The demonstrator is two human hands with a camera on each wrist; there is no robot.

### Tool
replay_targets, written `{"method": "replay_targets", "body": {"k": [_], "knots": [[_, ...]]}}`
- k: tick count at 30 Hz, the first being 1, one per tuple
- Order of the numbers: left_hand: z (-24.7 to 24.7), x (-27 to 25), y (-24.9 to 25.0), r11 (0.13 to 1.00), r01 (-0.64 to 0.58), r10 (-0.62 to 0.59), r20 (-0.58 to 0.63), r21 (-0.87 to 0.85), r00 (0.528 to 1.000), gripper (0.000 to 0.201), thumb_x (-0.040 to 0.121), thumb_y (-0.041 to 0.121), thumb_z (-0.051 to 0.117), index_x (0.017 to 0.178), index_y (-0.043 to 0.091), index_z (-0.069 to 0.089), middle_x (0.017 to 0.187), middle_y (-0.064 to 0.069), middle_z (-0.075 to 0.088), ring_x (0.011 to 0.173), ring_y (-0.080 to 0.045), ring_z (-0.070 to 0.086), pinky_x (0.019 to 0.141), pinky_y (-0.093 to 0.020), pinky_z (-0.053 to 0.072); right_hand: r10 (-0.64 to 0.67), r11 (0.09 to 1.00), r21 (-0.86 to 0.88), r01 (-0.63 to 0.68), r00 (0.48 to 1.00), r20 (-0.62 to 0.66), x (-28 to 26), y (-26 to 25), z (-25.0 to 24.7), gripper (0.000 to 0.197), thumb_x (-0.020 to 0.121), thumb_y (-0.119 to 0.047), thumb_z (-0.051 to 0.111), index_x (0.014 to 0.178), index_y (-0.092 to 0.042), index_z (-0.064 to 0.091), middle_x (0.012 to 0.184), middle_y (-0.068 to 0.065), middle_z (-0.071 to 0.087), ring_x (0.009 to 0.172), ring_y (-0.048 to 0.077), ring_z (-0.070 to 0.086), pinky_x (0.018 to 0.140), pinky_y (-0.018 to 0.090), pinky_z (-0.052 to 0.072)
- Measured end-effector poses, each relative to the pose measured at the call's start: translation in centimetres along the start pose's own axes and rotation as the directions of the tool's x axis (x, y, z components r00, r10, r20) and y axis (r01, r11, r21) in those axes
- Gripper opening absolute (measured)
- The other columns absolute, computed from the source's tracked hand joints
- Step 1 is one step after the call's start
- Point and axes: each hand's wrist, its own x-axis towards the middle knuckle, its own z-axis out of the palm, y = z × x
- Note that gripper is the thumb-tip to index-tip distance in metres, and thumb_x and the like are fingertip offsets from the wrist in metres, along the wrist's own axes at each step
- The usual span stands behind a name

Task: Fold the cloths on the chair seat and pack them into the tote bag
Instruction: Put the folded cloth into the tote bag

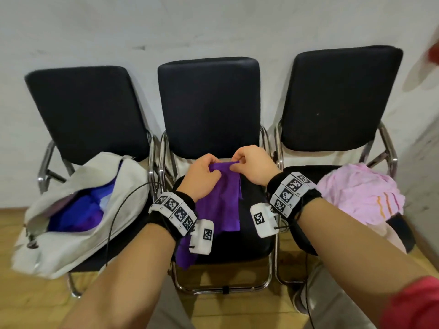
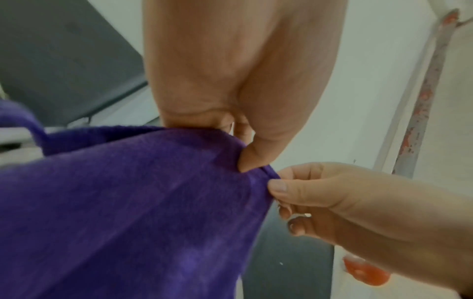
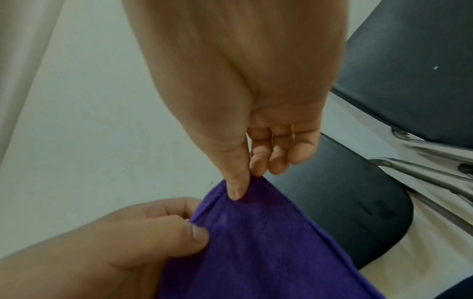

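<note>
Left hand (image 1: pixel 206 175): I read it as pinching the top edge of the purple cloth (image 1: pixel 222 200), thumb on the near face, fingers curled behind; the left wrist view confirms the thumb (image 2: pixel 256 159) pressed into the fabric.
Right hand (image 1: pixel 253 166): pinching the same top edge just beside the left, thumb (image 3: pixel 236 186) and forefinger closed on the hem, other fingers loosely curled and clear of the fabric.
Cloth position: held up over the middle chair seat (image 1: pixel 257 236), hanging toward me, lower end trailing past the seat's front edge.
Long axis: runs from the hands down toward me; the gripped edge runs left to right.
Key relation: both pinches sit nearly touching at one point of the edge, so the cloth is bunched, not spread.
Judgement: hands need to slide apart along the edge to reach the corners before a fold.
Nearer hand: neither; both are level.
Tote bag (image 1: pixel 71 217): on the left chair, mouth open, blue and purple fabric inside.
Pink cloth (image 1: pixel 361 198): heaped on the right chair, untouched.
</note>
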Motion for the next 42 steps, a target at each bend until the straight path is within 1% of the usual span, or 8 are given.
{"method": "replay_targets", "body": {"k": [3, 6, 11, 17, 21, 27, 36, 42], "knots": [[-1.4, 0.1, -1.2, 0.990, -0.031, 0.038, -0.049, 0.139, 0.998, 0.014, 0.081, 0.008, 0.061, 0.092, 0.016, 0.064, 0.092, 0.000, 0.063, 0.084, -0.015, 0.058, 0.072, -0.023, 0.041, -0.091, 0.995, -0.046, 0.091, 0.996, 0.001, 0.5, -0.4, 0.3, 0.008, 0.090, -0.024, 0.070, 0.093, -0.018, 0.067, 0.097, -0.003, 0.055, 0.087, 0.011, 0.053, 0.078, 0.026, 0.041], [-2.5, 0.0, -2.5, 0.991, -0.003, 0.018, -0.107, 0.134, 0.994, 0.018, 0.081, 0.006, 0.058, 0.092, 0.017, 0.066, 0.099, 0.000, 0.068, 0.091, -0.015, 0.061, 0.083, -0.027, 0.046, -0.057, 0.995, 0.080, 0.056, 0.998, 0.016, 0.7, -0.5, 0.7, 0.004, 0.096, -0.022, 0.061, 0.095, -0.020, 0.059, 0.088, -0.005, 0.060, 0.081, 0.012, 0.057, 0.071, 0.026, 0.044], [-3.6, -0.7, -4.0, 0.996, 0.046, -0.060, -0.209, -0.072, 0.976, 0.021, 0.089, 0.003, 0.056, 0.087, 0.022, 0.066, 0.083, 0.011, 0.066, 0.072, 0.002, 0.061, 0.064, -0.013, 0.046, -0.051, 0.987, 0.153, 0.056, 0.998, -0.033, 0.6, 0.2, 1.4, 0.002, 0.098, -0.021, 0.058, 0.099, -0.020, 0.057, 0.081, -0.009, 0.059, 0.074, 0.003, 0.056, 0.062, 0.016, 0.037], [-4.1, -1.4, -5.4, 0.947, 0.038, -0.171, -0.399, -0.320, 0.901, 0.025, 0.094, 0.010, 0.053, 0.088, 0.029, 0.070, 0.091, 0.003, 0.071, 0.089, -0.018, 0.066, 0.080, -0.039, 0.056, -0.067, 0.975, 0.205, 0.081, 0.995, -0.076, 0.3, 1.4, 2.2, 0.011, 0.096, -0.010, 0.056, 0.099, -0.021, 0.060, 0.081, -0.011, 0.062, 0.075, 0.001, 0.058, 0.063, 0.009, 0.040], [-4.0, -1.7, -6.4, 0.951, 0.087, -0.218, -0.444, -0.297, 0.869, 0.020, 0.089, 0.025, 0.054, 0.095, 0.031, 0.072, 0.098, 0.003, 0.071, 0.097, -0.018, 0.066, 0.090, -0.050, 0.055, -0.086, 0.980, 0.175, 0.095, 0.995, -0.056, 0.0, 2.4, 2.4, 0.019, 0.094, -0.005, 0.052, 0.105, -0.015, 0.065, 0.092, -0.006, 0.064, 0.081, 0.004, 0.057, 0.070, 0.011, 0.040], [-5.1, -1.8, -5.7, 0.935, 0.033, -0.235, -0.546, -0.353, 0.804, 0.029, 0.091, 0.012, 0.054, 0.089, 0.035, 0.072, 0.091, 0.005, 0.073, 0.092, -0.016, 0.068, 0.087, -0.045, 0.057, -0.055, 0.997, 0.051, 0.055, 0.998, -0.003, -0.7, 4.3, 2.6, 0.024, 0.092, 0.000, 0.052, 0.103, -0.009, 0.071, 0.100, 0.004, 0.068, 0.097, 0.017, 0.059, 0.086, 0.027, 0.044], [-7.1, -1.4, -7.9, 0.931, 0.021, -0.265, -0.634, -0.365, 0.726, 0.011, 0.081, 0.017, 0.069, 0.090, 0.020, 0.074, 0.081, 0.001, 0.070, 0.073, -0.012, 0.063, 0.072, -0.037, 0.057, 0.084, 0.992, 0.104, -0.076, 0.993, -0.078, -0.8, 6.4, 1.0, 0.017, 0.098, -0.011, 0.057, 0.104, -0.014, 0.073, 0.097, -0.001, 0.070, 0.092, 0.013, 0.061, 0.084, 0.026, 0.046], [-7.6, -1.7, -9.3, 0.967, 0.070, -0.213, -0.630, -0.244, 0.747, 0.009, 0.090, 0.021, 0.067, 0.095, 0.021, 0.074, 0.085, 0.001, 0.070, 0.079, -0.012, 0.063, 0.083, -0.046, 0.058, 0.133, 0.989, 0.076, -0.125, 0.985, -0.114, -0.3, 7.3, 0.2, 0.012, 0.099, -0.021, 0.057, 0.095, -0.020, 0.068, 0.081, -0.007, 0.062, 0.079, 0.011, 0.056, 0.066, 0.020, 0.037]]}}
